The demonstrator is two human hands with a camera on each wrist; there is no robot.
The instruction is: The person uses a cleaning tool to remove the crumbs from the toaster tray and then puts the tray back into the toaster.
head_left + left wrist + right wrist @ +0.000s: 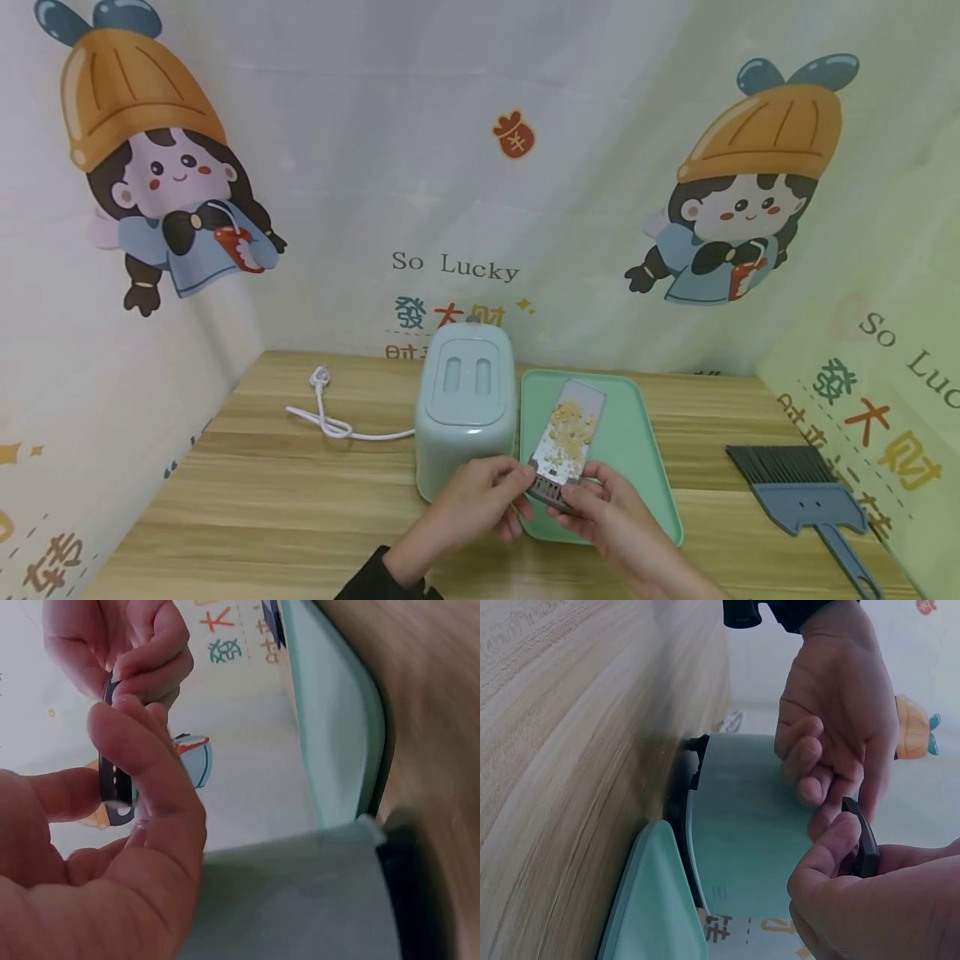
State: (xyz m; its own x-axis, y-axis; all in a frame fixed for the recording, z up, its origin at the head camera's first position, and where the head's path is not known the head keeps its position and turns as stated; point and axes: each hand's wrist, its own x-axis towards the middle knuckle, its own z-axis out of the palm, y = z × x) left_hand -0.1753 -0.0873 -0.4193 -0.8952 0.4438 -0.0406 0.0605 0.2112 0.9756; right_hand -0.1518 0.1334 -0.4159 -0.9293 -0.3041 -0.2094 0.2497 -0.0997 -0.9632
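Crumb tray (587,398), one: flat, pale, with a dark grey end (550,492); held over the left part of a green tray (637,467), tilted; yellowish crumbs (570,429) borne on it. Its left edge is set near the toaster (470,375); to its right, bare green surface is shown as far as the rim.

Left hand (480,500): nearly closed, the left corner of the dark end pinched between thumb and finger. Right hand (611,504): nearly closed, the right corner gripped by thumb and fingers.

Toaster: pale green, stood just beside the green tray; a white cord (375,437) is trailed leftward.

Brush (813,500): blue-grey, laid at right, separated from the green tray by wooden table (705,467).
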